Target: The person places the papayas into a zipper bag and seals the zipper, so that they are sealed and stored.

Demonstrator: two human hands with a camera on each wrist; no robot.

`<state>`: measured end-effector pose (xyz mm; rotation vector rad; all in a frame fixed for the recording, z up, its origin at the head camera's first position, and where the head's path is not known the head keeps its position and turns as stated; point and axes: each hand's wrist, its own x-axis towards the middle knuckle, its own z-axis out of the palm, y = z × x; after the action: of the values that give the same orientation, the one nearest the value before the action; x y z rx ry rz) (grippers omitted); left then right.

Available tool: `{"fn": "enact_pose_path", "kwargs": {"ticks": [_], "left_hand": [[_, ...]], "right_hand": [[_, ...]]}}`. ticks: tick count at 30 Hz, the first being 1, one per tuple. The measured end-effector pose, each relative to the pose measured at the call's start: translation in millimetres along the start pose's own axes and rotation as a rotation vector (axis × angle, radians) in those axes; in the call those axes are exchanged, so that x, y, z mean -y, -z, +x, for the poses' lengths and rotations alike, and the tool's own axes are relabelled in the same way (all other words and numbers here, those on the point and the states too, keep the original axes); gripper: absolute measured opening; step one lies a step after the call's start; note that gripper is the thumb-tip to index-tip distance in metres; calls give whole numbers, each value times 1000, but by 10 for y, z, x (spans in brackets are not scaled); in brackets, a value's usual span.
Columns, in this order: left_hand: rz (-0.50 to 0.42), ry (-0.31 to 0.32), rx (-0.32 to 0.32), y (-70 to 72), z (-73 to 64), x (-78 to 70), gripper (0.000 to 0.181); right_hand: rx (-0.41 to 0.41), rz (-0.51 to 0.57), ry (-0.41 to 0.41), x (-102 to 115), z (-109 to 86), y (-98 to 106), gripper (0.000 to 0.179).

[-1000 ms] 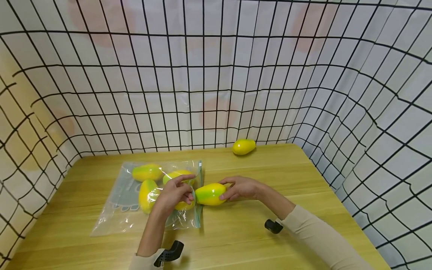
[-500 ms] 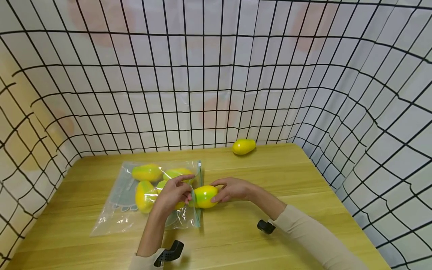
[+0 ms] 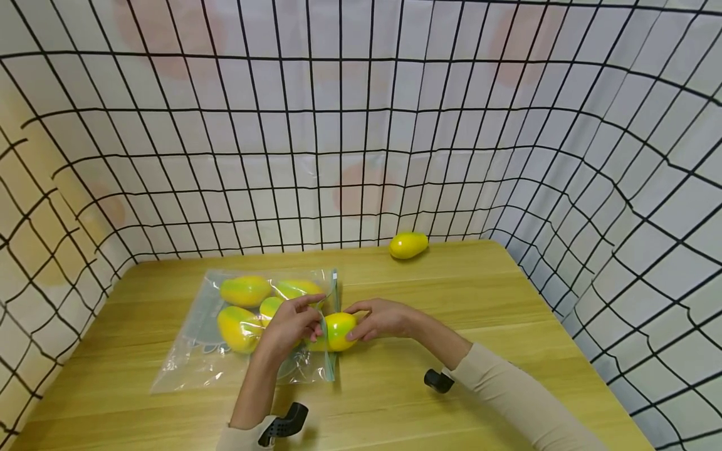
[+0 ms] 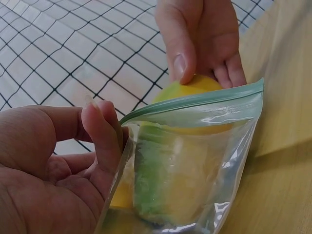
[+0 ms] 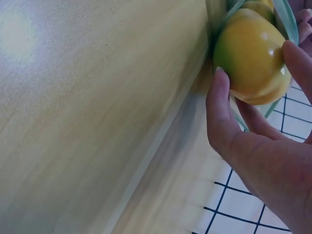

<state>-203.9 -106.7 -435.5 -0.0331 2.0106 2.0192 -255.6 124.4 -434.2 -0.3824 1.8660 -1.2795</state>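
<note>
A screened-off work area: grid-patterned sheets [image 3: 355, 134] line 3 sides of a wood-grain table [image 3: 462, 288].

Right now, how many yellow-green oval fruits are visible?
6: four fruits inside the clear plastic bag, one at its mouth in the right hand, one by the wooden table's far edge. The left hand may hide another.

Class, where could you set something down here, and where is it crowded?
Bare: the yellow wooden tabletop right of the lone yellow oval fruit, beyond the right hand; also nearer, between the beige sleeves. Crowded: the clear plastic bag holding yellow-green oval fruits, and its mouth beside the left hand.
</note>
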Motion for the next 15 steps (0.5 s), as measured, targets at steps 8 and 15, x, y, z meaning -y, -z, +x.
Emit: {"fn": "enact_pose_path", "kwargs": {"ticks": [8,15], "left_hand": [[-10,1,-5,5,1,3,48],[-8,-8,-7,6,-8,-2,47]], "right_hand": [[-13,47,11,3,-25,28,54],[-25,-16,18,1,-9,-61,54]]}}
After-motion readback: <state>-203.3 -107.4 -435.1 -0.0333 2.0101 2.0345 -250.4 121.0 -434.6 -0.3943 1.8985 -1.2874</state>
